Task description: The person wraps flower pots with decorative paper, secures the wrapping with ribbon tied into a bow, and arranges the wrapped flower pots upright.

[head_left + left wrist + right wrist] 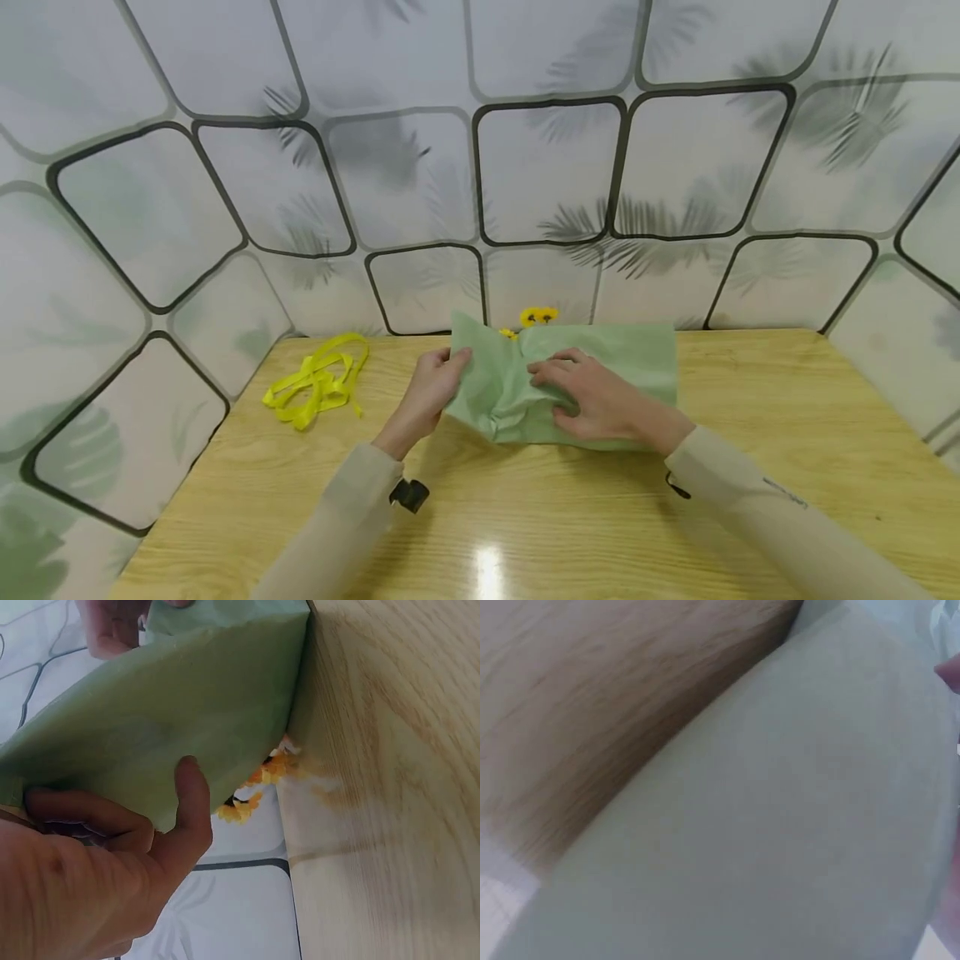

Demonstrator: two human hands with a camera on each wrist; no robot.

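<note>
A pale green sheet of wrapping paper (615, 354) stands partly raised over the table, creased near its middle. My left hand (438, 379) grips its left edge. In the left wrist view one finger of the left hand (142, 855) lies straight against the paper (165, 712) while others curl at the edge. My right hand (592, 396) rests on the creased part, fingers spread and slightly bent. Yellow sunflowers (538, 316) peek over the sheet's top edge; their stems are hidden. The right wrist view is mostly filled by the paper (757, 802).
A loose tangle of yellow ribbon (318, 387) lies on the wooden table (487, 508) at the left. Behind the table's back edge rises a patterned curtain (420, 183), which also runs along both sides.
</note>
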